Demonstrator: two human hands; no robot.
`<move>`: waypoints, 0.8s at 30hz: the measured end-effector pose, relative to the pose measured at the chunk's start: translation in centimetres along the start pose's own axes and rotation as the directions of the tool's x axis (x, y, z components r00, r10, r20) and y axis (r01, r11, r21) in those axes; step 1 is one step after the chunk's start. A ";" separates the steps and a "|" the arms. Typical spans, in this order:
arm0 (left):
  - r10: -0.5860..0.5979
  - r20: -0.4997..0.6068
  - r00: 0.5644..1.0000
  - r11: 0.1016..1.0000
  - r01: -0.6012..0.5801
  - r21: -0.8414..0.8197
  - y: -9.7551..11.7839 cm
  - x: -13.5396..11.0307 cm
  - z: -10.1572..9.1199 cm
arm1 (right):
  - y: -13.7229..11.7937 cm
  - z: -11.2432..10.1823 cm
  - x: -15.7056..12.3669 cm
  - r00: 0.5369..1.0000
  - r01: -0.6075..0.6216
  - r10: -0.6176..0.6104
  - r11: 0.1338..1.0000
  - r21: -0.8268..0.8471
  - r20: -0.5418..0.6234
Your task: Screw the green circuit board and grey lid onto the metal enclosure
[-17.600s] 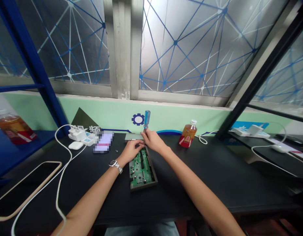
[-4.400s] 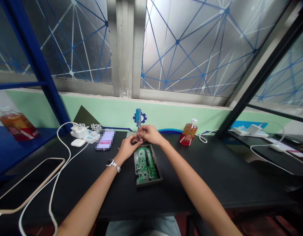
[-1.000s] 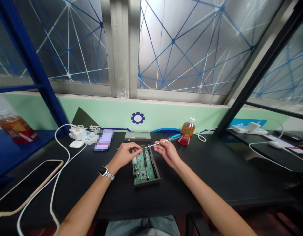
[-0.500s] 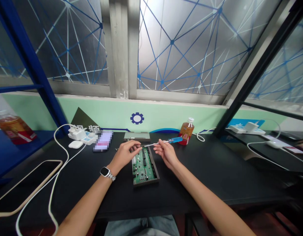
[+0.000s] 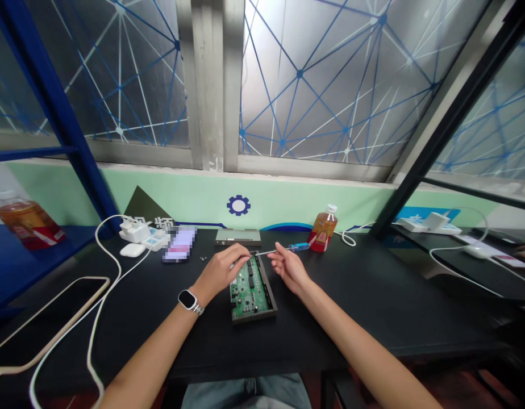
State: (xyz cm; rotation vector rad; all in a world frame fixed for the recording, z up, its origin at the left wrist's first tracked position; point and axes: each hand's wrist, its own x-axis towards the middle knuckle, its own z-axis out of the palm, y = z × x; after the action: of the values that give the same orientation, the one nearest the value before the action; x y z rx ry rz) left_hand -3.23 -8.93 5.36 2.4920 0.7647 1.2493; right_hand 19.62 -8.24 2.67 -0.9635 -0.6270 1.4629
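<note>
My right hand [image 5: 289,268] grips a screwdriver [image 5: 297,247] with a blue handle, held almost level, its metal shaft pointing left. The shaft's tip reaches the far end of a green circuit board [image 5: 248,295] seated in a grey metal housing [image 5: 269,298]. Over the board's far left corner is my left hand [image 5: 221,267], thumb and fingers pinched close to the tip. Whatever sits between those fingertips is too small to make out. A few tiny metal screws [image 5: 203,259] lie on the table left of that hand.
Behind the board lies a flat metal cover [image 5: 237,237]. A drink bottle [image 5: 323,228] stands beyond the screwdriver handle. To the left are a phone [image 5: 180,244], a power strip [image 5: 157,238], a white case [image 5: 133,250] and loose white cables [image 5: 113,278] on the black table [image 5: 356,301].
My left hand has shifted slightly right and its fingertips dip nearer the board. The screwdriver has moved a little left. More of the loose screws shows beside my left hand.
</note>
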 end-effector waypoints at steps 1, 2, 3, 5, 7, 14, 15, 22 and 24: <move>0.023 0.008 1.000 0.999 -0.023 0.027 0.1 0.0 0.1 | 0.1 0.0 0.0 1.000 -0.009 0.009 1.000 -0.017 0.006; 0.048 0.013 0.999 0.997 -0.049 0.054 0.1 -0.1 0.3 | 0.2 0.0 -0.1 1.000 -0.013 0.014 0.999 -0.030 0.014; 0.076 0.013 0.997 0.994 -0.077 0.080 0.0 -0.1 0.6 | 0.3 0.1 -0.1 1.000 -0.014 0.016 0.999 -0.039 0.027; 0.131 0.002 0.991 0.984 -0.131 0.118 -0.3 -0.3 1.2 | 0.7 0.3 -0.1 0.998 -0.010 0.012 0.999 -0.041 0.059; 0.169 -0.023 0.985 0.977 -0.164 0.138 -0.7 -0.4 1.7 | 1.0 0.5 -0.1 0.996 0.000 0.003 1.000 -0.025 0.093; 0.000 -0.233 0.972 0.989 0.035 0.145 -2.6 -0.7 -1.4 | 0.3 -0.3 0.5 0.998 0.064 -0.065 0.991 0.114 0.009; -0.067 -0.209 0.976 0.982 0.102 0.159 -3.4 -0.8 -2.3 | 0.0 -0.7 0.6 0.997 0.074 -0.074 0.990 0.120 -0.011; -0.358 0.023 0.934 0.884 0.331 0.331 -10.4 -3.6 -5.1 | -0.9 -1.3 0.8 0.986 0.168 -0.167 0.985 0.050 -0.029; -0.397 0.032 0.917 0.860 0.360 0.362 -11.5 -4.2 -4.8 | -0.7 -1.0 0.5 0.985 0.174 -0.174 0.985 0.018 -0.015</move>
State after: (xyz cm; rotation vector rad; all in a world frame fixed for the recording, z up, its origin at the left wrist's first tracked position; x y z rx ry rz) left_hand -13.06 -1.77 0.45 2.4622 1.4775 0.8946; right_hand 20.88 -7.79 2.65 -0.8800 -0.6695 1.3049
